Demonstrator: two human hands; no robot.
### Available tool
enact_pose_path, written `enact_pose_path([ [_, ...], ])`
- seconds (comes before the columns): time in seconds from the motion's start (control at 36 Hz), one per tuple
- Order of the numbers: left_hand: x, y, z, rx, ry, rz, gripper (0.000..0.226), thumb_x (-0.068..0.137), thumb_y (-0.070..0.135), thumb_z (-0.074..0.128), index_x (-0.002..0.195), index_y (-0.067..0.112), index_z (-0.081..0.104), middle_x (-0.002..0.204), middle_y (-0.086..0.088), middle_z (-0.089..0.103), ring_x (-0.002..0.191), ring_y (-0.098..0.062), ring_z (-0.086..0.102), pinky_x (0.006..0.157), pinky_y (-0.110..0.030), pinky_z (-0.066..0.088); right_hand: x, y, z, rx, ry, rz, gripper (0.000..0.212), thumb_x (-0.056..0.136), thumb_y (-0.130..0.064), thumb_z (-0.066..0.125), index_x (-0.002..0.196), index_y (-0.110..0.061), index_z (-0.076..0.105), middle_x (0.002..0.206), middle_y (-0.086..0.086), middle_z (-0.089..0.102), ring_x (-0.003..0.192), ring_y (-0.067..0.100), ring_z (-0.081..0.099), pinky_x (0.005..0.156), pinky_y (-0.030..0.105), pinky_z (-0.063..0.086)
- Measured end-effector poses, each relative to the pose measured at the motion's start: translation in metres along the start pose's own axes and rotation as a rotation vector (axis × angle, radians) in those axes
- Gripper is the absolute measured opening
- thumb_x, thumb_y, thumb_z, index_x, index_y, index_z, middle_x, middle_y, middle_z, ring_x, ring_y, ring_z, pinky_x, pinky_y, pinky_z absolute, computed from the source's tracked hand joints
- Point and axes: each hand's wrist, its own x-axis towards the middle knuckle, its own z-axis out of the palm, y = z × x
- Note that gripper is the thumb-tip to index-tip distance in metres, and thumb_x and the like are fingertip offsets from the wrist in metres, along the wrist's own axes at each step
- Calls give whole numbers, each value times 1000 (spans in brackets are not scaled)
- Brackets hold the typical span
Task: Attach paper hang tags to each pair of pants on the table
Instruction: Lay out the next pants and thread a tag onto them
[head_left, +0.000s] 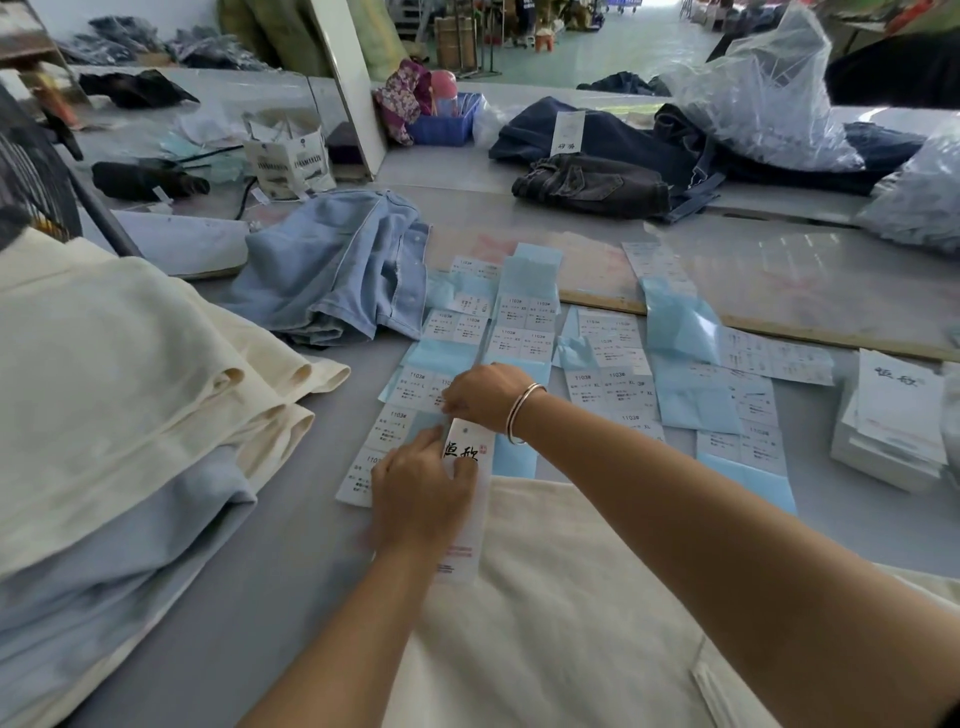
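While my left hand (415, 499) curls its fingers round a long white hang tag (464, 499) printed with two large black brush characters, my right hand (480, 397) pinches at the label sheets (524, 332) just above the tag's top end. Sheet labels read "1103#", with sizes L, XL and XXL legible on some; finer print is too small to read. Cream pants (561, 613) lie under the tag, nearest me. Folded cream and blue pants (130, 395) sit stacked at left. More white tags (893, 415), same characters, are stacked at right.
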Motion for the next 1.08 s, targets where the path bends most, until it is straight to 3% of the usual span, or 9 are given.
enact_pose_path([
  [0.11,1,-2,2,69,-20,1,59,75,37,27,119,17,62,113,-1,64,106,-25,57,96,-37,39,5,-7,-6,-56,12,2,30,99,-27,40,109,-17,66,110,1,65,97,24,62,77,32,50],
  [0.31,1,-3,2,88,-55,-13,65,76,38,24,129,19,57,122,2,61,112,-23,53,99,-37,37,9,-9,-6,-96,16,9,27,96,-21,41,98,-14,67,98,7,66,87,28,63,60,30,42],
  [0.47,1,-1,1,51,-47,-19,67,76,37,27,132,16,56,128,-1,61,117,-22,53,103,-36,35,8,-10,1,-83,21,14,19,96,-21,48,101,-11,63,98,6,65,86,27,64,58,31,40],
  [0.56,1,-1,0,49,-48,-29,62,75,37,28,124,16,59,121,-2,64,111,-24,56,99,-36,38,9,-6,-4,178,132,185,21,93,-14,46,102,-4,62,102,13,64,91,32,63,67,35,46],
  [0.64,0,0,-2,45,-51,-32,60,75,37,28,124,20,58,121,3,63,111,-22,56,99,-35,38,3,9,-12,533,344,420,16,90,-11,51,91,-1,64,86,15,66,78,26,61,73,37,53],
  [0.83,-1,2,-9,-144,-94,-109,43,78,38,39,107,17,62,104,-8,67,101,-31,59,93,-39,40,-32,47,-38,1563,678,849,12,92,-7,53,91,-1,63,67,7,62,47,13,62,54,26,57],
  [0.92,0,4,-24,-376,-127,-230,67,69,43,42,129,18,56,127,-16,60,121,-37,52,105,-47,36,-71,49,-43,1719,722,827,15,91,-5,53,77,-6,58,64,8,63,44,12,63,50,24,56],
  [0.97,0,6,-35,-477,-97,-280,64,68,44,46,127,22,57,133,-18,57,126,-38,48,108,-54,33,-105,45,-42,1759,726,802,14,89,-4,54,75,-5,59,60,6,66,49,15,66,50,26,57],
  [1.08,-13,36,-57,-615,36,-187,29,72,38,50,86,20,68,87,4,72,90,-26,65,83,-43,53,-178,36,-35,1712,746,777,11,88,-5,58,78,-5,63,64,7,70,60,20,70,54,26,57],
])
